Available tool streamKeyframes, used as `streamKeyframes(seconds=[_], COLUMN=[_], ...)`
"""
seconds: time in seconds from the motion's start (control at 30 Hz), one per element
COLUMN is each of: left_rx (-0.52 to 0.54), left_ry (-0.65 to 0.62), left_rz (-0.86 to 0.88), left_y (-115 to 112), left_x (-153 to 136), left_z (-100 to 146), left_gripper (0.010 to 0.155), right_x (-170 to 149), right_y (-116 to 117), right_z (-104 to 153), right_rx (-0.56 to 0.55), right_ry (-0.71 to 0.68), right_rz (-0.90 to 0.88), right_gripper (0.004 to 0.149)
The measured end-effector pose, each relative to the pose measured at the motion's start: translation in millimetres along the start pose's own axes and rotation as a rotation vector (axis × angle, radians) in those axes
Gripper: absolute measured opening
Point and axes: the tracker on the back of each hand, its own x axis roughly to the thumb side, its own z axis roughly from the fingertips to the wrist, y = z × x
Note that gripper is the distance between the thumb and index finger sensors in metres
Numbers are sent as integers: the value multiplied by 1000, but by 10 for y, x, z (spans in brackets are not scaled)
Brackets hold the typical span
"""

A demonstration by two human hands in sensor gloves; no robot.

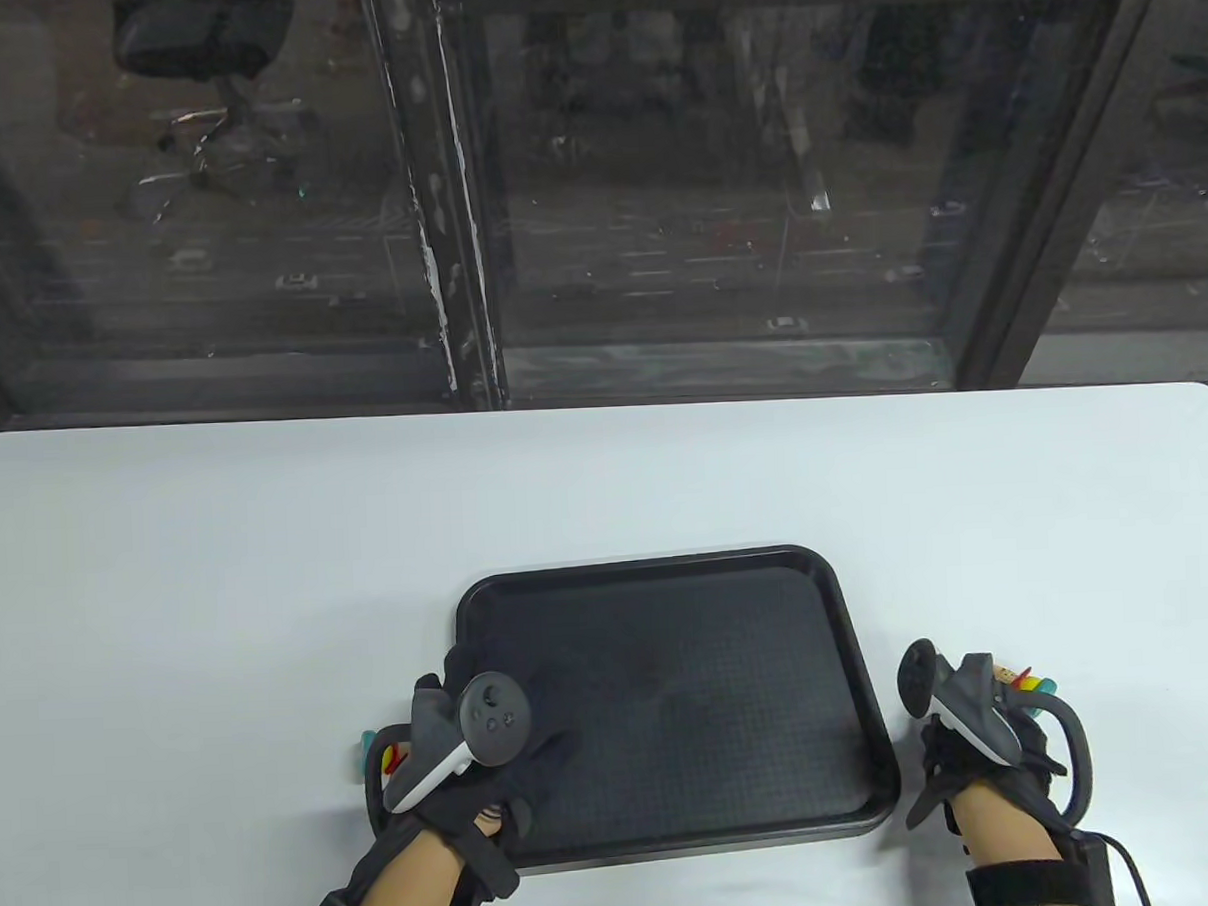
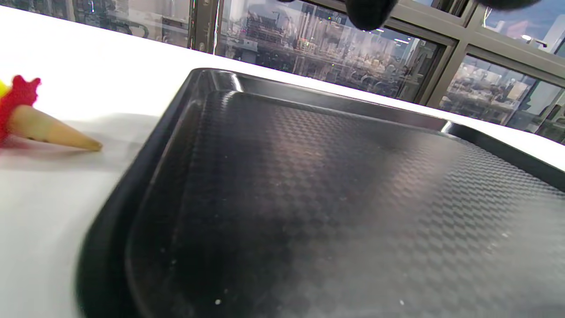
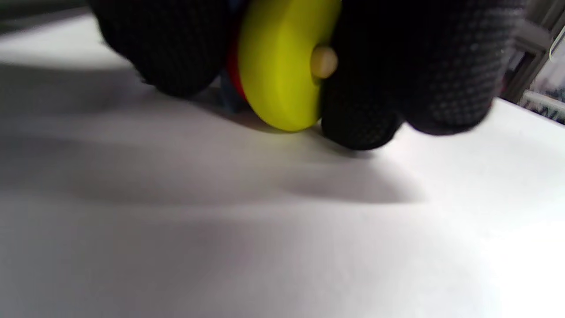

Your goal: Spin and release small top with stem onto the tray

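Right wrist view: right hand [image 3: 335, 66] down on the white table [image 3: 282, 229], gloved fingers [image 3: 423, 66] curled round a top [image 3: 278, 66] lying on its side, yellow disc facing the lens, wooden stem end showing; contact looks made but whether the pinch is firm is unclear. It sits right of the black tray [image 1: 669, 570], off it. A second top [image 2: 39, 123] lies on the table left of the tray, by the left hand [image 1: 477, 749], whose fingers rest loosely over the tray's near-left corner, holding nothing. To do it well: pinch only the stem, tip it upright, carry over mid-tray, twist sharply, let go low.
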Motion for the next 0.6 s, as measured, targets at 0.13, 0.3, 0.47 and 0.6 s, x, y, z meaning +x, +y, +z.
streamKeyframes(seconds=[0.13, 0.3, 0.47, 0.6], left_rx=[12, 40, 42, 32], left_ry=[-2, -9, 2, 8], left_rz=[16, 49, 79, 74], left_y=[42, 105, 124, 117], left_x=[-9, -28, -47, -54], left_z=[-15, -11, -30, -35], left_gripper=[78, 78, 78, 78], right_x=[-109, 112, 567, 990], right_y=[-231, -496, -642, -684], right_z=[137, 387, 568, 717], right_rx=[-104, -225, -279, -310], right_ry=[-96, -318, -582, -772], right_rz=[-351, -480, -399, -196], right_gripper=[44, 42, 42, 43])
